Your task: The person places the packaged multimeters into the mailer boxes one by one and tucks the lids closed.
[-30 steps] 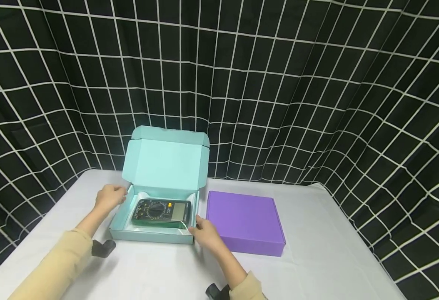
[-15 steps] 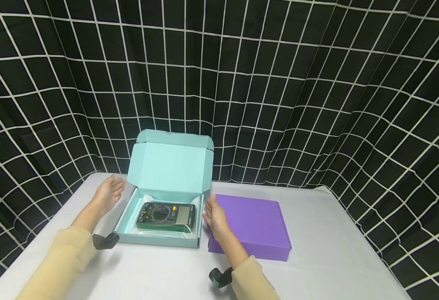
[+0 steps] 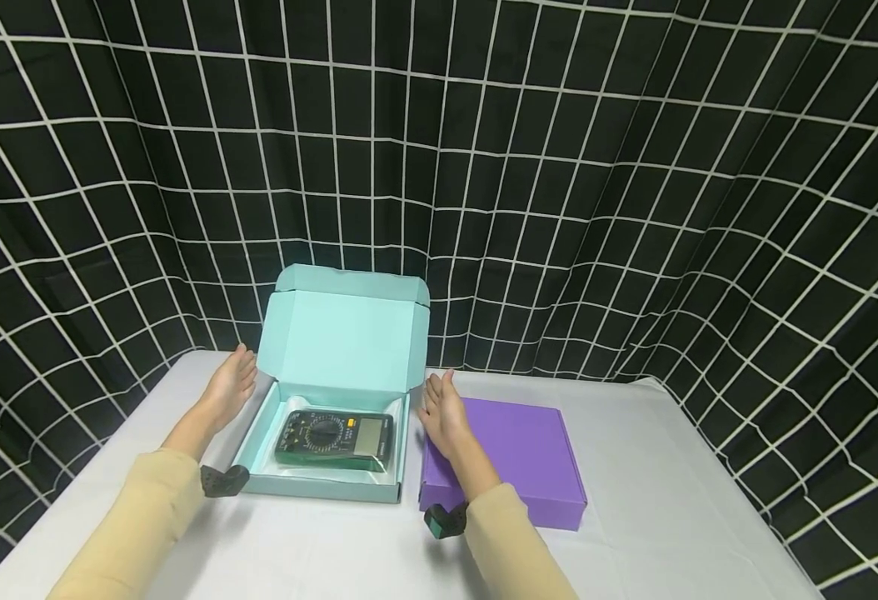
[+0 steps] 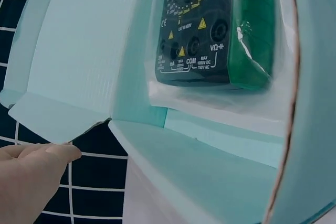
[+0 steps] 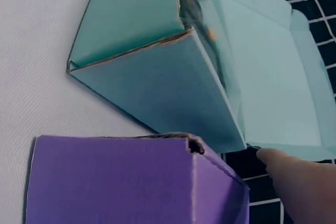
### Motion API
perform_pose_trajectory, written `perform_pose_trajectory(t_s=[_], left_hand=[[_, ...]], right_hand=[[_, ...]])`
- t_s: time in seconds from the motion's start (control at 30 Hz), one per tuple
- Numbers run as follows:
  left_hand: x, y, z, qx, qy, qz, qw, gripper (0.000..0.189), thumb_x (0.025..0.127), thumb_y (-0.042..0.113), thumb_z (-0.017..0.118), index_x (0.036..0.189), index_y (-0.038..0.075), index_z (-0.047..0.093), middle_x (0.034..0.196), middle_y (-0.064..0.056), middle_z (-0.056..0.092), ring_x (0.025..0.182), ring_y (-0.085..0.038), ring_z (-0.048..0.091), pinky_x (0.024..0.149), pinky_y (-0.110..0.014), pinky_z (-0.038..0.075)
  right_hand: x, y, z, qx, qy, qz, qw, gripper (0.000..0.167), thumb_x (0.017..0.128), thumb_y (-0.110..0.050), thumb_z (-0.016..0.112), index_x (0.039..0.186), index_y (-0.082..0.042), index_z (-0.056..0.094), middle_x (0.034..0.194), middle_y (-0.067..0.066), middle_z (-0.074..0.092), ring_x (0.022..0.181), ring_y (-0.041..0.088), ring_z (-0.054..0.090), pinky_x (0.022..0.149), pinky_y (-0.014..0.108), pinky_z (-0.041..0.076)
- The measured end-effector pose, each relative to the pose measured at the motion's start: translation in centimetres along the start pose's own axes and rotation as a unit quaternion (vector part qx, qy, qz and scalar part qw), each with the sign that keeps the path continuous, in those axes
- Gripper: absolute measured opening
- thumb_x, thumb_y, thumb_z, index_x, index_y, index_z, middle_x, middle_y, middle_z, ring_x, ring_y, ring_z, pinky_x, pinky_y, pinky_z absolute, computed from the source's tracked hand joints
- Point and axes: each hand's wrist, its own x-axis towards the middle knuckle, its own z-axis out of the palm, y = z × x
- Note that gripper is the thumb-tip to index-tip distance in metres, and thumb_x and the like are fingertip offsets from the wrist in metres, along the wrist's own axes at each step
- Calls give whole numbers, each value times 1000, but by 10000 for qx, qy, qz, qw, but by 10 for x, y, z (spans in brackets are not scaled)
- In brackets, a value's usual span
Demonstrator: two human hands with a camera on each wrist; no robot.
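Note:
A light teal cardboard box (image 3: 319, 486) stands with its lid (image 3: 349, 337) raised at the back. Inside lies a black and green multimeter (image 3: 334, 437) in clear plastic, its dial and display facing up. My left hand (image 3: 229, 390) is by the lid's left side flap, fingers extended; in the left wrist view its fingertips (image 4: 68, 152) are right at the flap's edge. On the other side, my right hand (image 3: 445, 415) has straight fingers beside the lid's right flap, overlapping the purple box's corner. The right wrist view shows its fingertip (image 5: 266, 156) close to the lid's lower edge.
A closed purple box (image 3: 532, 450) lies on the white-covered table (image 3: 671, 492) just right of the teal box, a narrow gap between them. Black curtains (image 3: 529, 192) with a white grid rise behind and at both sides. Dark wrist mounts (image 3: 225, 481) sit below the sleeves.
Both hands have left the teal box's side walls and moved back to either side of its raised lid, fingers straightening. The box and multimeter shift slightly in view.

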Motion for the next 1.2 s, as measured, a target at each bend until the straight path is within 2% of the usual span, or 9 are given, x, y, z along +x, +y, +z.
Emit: perform_pose_trajectory(t_s=[0.3,0.53,0.77,0.93,1.03,1.2], left_hand=[[-5,-1,1,452,-3,74,9990,77,102,50,1,147,-12,-12,155,-31,-13,144,-42,-7,119,-45,-2],[-9,-3,-1,591,-102,41,9982,72,103,43,-1,147,-13,-8,155,-32,-8,144,-44,-1,119,-48,3],[-14,-7,0,1184,-117,-56,9929,67,104,36,0,147,-16,3,154,-35,4,143,-46,8,119,-49,8],[-21,-10,-4,1490,-171,-22,9887,70,103,33,-4,143,-23,11,148,-41,13,140,-51,14,118,-54,11],[-24,-12,-6,1787,-278,-64,9835,72,102,32,-6,139,-27,12,145,-44,15,138,-54,15,117,-57,14],[-26,-18,-8,1996,-407,-249,9787,76,102,36,-7,139,-28,11,146,-44,12,138,-54,13,116,-56,15]], right_hand=[[-1,3,-1,-214,-463,-70,9987,71,104,-43,0,148,12,-9,157,29,-12,145,39,-11,119,51,-3],[-9,2,-3,-872,-893,217,9919,71,103,-44,-3,152,7,0,159,25,-7,145,40,-14,117,57,-6],[-15,1,-7,-1159,-1355,532,9825,75,101,-48,-7,153,4,3,159,23,-6,144,40,-15,115,60,-6],[-15,-4,-8,-1667,-1456,912,9709,79,100,-51,-8,151,8,2,159,25,-1,145,41,-8,117,57,0],[-15,-6,-6,-2015,-1412,1073,9633,82,100,-52,-8,149,13,3,157,29,3,145,42,-2,118,56,5],[-16,-6,-3,-2165,-1359,1228,9589,86,99,-54,-7,147,17,1,156,32,0,144,43,-4,117,58,4]])
